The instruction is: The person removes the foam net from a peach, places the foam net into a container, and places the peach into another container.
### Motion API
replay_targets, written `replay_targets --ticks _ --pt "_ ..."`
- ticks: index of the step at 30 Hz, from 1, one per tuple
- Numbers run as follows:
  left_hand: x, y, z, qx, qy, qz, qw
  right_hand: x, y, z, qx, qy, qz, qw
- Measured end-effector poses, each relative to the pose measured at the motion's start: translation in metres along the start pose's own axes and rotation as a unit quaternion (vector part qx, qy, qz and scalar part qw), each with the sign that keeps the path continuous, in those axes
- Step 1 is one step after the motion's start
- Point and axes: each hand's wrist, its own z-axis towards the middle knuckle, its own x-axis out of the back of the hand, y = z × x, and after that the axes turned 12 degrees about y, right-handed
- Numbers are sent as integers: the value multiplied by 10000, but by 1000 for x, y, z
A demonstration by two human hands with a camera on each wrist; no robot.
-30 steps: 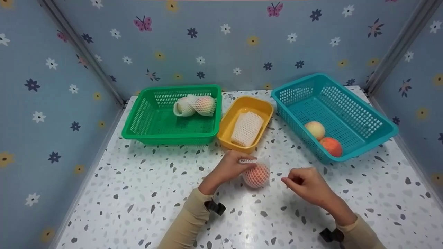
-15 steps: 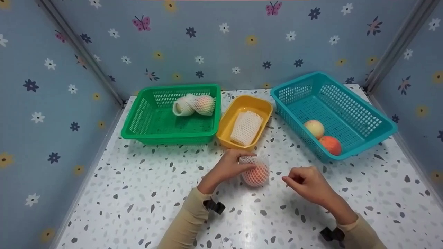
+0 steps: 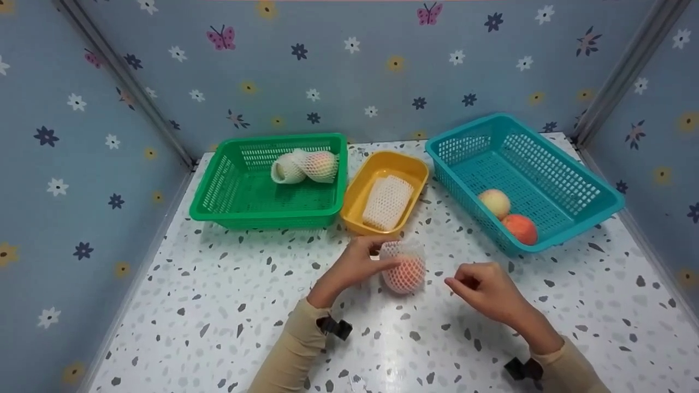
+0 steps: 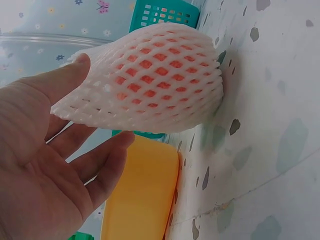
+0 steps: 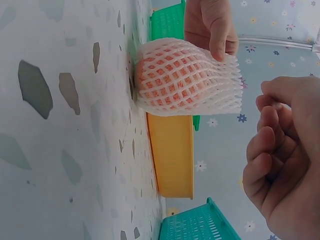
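A reddish round fruit (image 3: 405, 275) stands on the table inside a white foam fruit net (image 4: 165, 80), whose loose open end rises above it. My left hand (image 3: 357, 261) holds the upper part of this net from the left, its thumb on the outside; other fingers are partly hidden behind the net. To the right, apart from the fruit, my right hand (image 3: 491, 292) hovers with loosely curled fingers. The right wrist view shows nothing in that hand (image 5: 285, 150).
A yellow tray (image 3: 355, 210) with white foam nets (image 3: 389, 202) stands behind the left hand. The green basket (image 3: 267, 215) at left holds two netted fruits (image 3: 306, 166). At right, a teal basket (image 3: 579, 240) holds a pale fruit (image 3: 495, 204) and a red fruit (image 3: 520, 229).
My left hand has shifted slightly on the net's upper part, and the net's open end stands more upright above the fruit. My right hand stays in place.
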Motion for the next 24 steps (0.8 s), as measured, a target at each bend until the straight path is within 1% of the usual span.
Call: replay_targets --ticks 6,12,15,17,20,24 --pt "3 -3 0 34 -59 -171 9998 1 -1 4 122 102 -263 9995" --pt "6 -8 -2 139 -2 -233 9996 0 -1 9 304 505 -703 9958" --pt "7 -10 -3 125 -2 -222 9997 0 0 10 506 676 -813 9931" --pt "8 -11 -3 115 -19 -229 9997 -1 0 10 567 735 -852 9920" --pt "11 -13 -4 95 -12 -241 9997 -1 -1 11 556 739 -946 9912" --pt "14 -15 -4 107 120 -158 9997 -2 -5 13 475 616 -1145 9904"
